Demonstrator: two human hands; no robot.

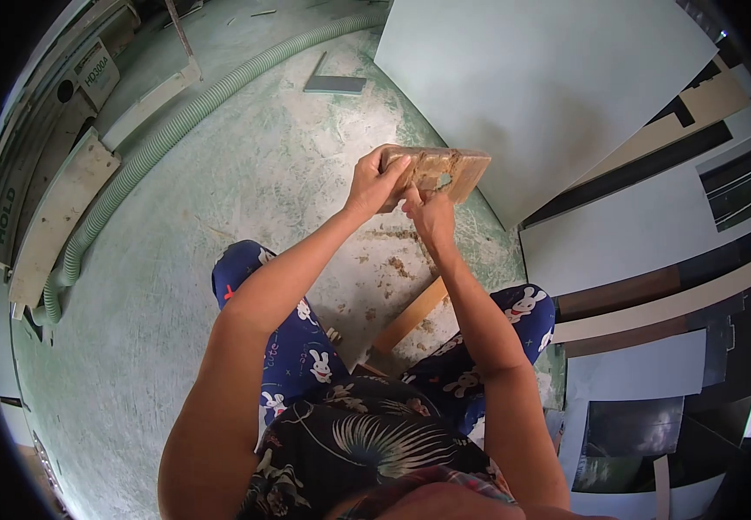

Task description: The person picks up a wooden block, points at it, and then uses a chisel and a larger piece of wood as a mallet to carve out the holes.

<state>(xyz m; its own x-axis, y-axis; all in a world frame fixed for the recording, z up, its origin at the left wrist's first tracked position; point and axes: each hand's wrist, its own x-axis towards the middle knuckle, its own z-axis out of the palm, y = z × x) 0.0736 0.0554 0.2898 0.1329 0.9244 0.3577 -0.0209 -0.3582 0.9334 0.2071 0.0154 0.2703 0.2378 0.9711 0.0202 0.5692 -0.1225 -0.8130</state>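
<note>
A worn brown block (469,173), seemingly wooden, is held up above the floor, tilted, with a pale greenish patch on its face. My left hand (377,184) grips its left end, thumb across the front face. At the block's lower edge is my right hand (432,217), its fingers bent in against the block; their tips are partly hidden, and whether they hold anything small does not show. Brown crumbs (399,267) lie on the floor below, beside an orange-brown wooden strip (412,315) between my knees.
A ribbed green hose (176,130) curves across the floor at the left, beside machinery marked HD300A (98,73). A large pale panel (531,87) stands at the upper right, with stacked sheets (653,225) behind it. A dark flat piece (335,84) lies farther ahead.
</note>
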